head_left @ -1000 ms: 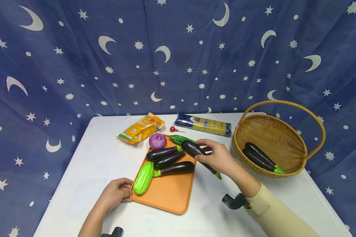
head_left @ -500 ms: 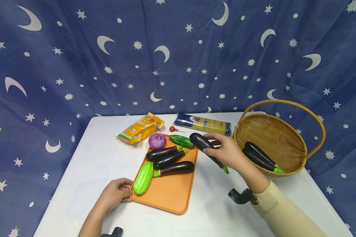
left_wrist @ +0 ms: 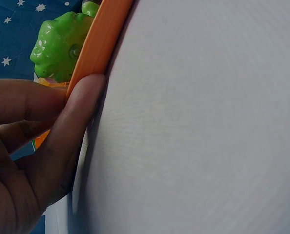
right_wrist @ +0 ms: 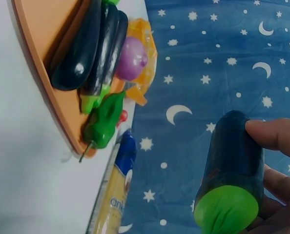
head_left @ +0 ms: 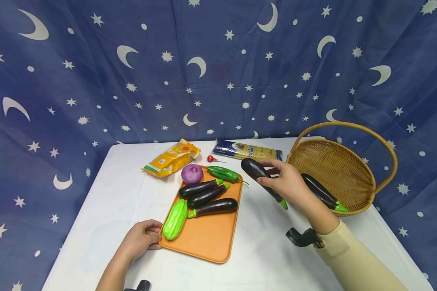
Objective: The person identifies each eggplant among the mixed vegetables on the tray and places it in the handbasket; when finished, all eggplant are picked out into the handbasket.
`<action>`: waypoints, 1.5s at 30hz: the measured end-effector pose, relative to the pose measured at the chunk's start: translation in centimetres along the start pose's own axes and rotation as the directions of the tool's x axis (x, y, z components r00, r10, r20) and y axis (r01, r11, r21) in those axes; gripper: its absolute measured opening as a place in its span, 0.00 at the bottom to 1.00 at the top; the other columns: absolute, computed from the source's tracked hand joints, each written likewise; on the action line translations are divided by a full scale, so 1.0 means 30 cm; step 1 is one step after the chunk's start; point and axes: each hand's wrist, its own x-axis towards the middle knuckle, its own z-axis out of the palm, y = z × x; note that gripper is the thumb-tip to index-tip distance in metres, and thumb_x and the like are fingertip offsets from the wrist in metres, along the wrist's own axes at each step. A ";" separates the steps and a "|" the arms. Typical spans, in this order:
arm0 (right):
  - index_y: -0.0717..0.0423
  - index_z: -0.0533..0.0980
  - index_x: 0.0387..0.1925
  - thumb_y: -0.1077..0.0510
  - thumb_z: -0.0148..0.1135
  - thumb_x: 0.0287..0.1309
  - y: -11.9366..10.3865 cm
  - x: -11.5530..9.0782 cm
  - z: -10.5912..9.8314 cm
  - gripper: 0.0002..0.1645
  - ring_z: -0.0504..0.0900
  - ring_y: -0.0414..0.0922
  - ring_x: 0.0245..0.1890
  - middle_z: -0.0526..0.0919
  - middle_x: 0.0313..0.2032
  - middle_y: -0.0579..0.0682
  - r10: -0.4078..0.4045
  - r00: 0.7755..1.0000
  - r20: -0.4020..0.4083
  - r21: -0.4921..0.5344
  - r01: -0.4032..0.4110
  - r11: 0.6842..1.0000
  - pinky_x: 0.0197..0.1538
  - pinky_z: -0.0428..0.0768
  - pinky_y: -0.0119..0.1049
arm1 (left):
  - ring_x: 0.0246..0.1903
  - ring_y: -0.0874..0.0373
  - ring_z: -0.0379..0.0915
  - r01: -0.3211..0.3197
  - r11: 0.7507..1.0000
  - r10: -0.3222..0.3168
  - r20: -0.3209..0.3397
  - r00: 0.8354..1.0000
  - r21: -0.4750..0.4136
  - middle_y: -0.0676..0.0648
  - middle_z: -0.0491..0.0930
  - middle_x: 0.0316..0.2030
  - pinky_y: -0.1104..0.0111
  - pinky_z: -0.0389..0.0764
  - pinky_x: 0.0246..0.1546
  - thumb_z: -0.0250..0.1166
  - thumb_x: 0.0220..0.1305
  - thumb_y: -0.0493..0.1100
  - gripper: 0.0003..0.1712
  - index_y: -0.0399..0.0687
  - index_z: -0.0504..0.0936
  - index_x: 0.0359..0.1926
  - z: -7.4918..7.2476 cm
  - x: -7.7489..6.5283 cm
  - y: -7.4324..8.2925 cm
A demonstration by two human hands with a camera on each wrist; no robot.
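Note:
My right hand holds a dark eggplant above the table, between the tray and the basket. Its green stem end faces the camera in the right wrist view. At the lower left corner of an orange tray, my left hand pinches the rim between thumb and fingers. On the tray lie several eggplants, a purple onion, a green pepper and a bright green ridged gourd. A wicker basket holds eggplants, partly hidden by my right hand.
Behind the tray are a yellow packet, a red lollipop and a pasta pack. The basket's tall handle arches above it at the right. A starry blue cloth hangs behind the white table.
My right hand has carried the eggplant rightward and slightly away, from over the tray's right edge toward the basket. The green pepper is now uncovered. My left hand stays at the tray.

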 end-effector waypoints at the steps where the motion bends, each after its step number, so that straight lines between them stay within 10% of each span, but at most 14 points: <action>1: 0.50 0.74 0.65 0.53 0.73 0.57 0.003 -0.001 -0.005 0.35 0.79 0.56 0.57 0.80 0.58 0.57 0.003 1.000 0.000 0.002 -0.003 1.000 0.47 0.88 0.48 | 0.32 0.52 0.80 0.002 1.000 -0.002 0.001 1.000 -0.002 0.40 0.78 0.37 0.61 0.90 0.31 0.66 0.56 0.23 0.21 0.28 0.79 0.52 0.000 0.000 0.001; 45: 0.55 0.70 0.68 0.50 0.71 0.61 0.203 -0.043 -0.255 0.37 0.80 0.60 0.54 0.77 0.59 0.64 0.087 0.989 -0.116 0.019 -0.085 0.996 0.45 0.87 0.45 | 0.32 0.52 0.80 0.005 1.000 -0.005 0.003 1.000 -0.003 0.39 0.78 0.38 0.61 0.90 0.31 0.66 0.56 0.23 0.21 0.28 0.79 0.53 0.002 0.005 -0.005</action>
